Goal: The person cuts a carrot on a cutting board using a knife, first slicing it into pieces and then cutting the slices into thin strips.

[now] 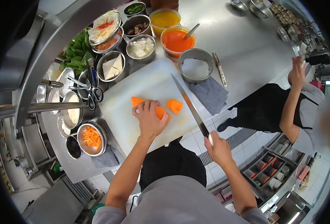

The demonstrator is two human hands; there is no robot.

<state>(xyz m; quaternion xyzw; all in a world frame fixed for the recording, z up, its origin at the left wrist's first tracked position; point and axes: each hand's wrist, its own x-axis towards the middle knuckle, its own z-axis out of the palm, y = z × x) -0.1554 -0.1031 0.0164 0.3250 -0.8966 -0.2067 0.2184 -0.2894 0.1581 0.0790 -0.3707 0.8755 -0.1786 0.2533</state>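
Observation:
On the white cutting board [124, 127], my left hand [150, 117] is closed over an orange carrot piece [163, 115], whose ends show on both sides of the fingers. Cut carrot pieces [175, 106] lie just right of that hand. My right hand [218, 148] grips the handle of a long knife [193, 110]. The blade points up and to the left, over the board's right edge, apart from the carrot. Shredded carrot [92, 137] fills a metal bowl at the board's lower left.
Behind the board stand bowls of tofu [113, 68] and white chunks [141, 47], and a tub of orange sauce [178, 40]. Scissors [87, 89] lie at the left. A grey cloth [211, 95] and small knife [220, 69] lie right. A co-worker [303, 100] stands at far right.

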